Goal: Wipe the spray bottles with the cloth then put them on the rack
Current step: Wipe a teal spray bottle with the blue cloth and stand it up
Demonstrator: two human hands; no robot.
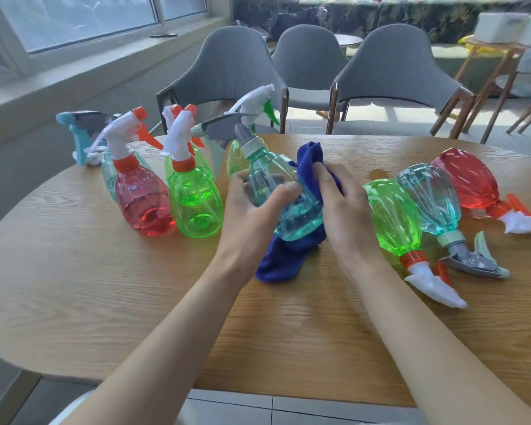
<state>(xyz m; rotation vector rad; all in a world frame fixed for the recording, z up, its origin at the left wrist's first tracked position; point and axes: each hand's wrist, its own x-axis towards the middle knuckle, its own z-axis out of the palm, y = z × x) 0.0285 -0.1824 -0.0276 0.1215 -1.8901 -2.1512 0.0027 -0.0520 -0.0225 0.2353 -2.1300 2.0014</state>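
Slipping looks like the main risk: the teal spray bottle [288, 210] is smooth, rounded plastic, held tilted above the wooden table [105, 286] with its grey trigger head pointing far and left. A hard rub from the blue cloth [282, 265] could twist it out of the grip. If it dropped or swung left, it could knock over the red bottle [144, 204] and the green bottle [193, 200], which stand upright just beside it in the left-hand group. On the right, 3 bottles lie on their sides, green [393, 216], teal [432, 200] and red [469, 182]. The right forearm passes near the green one, so a wide elbow sweep might roll it toward the table's near edge. The cloth's loose tail hangs under the held bottle onto the table and could snag. The left hand [252, 207] is closed round the bottle's body, fingers and thumb curled on it. The right hand [344, 204] has its fingers wrapped over the cloth, pressing it against the bottle's right side. No rack can be made out clearly among the upright bottles.
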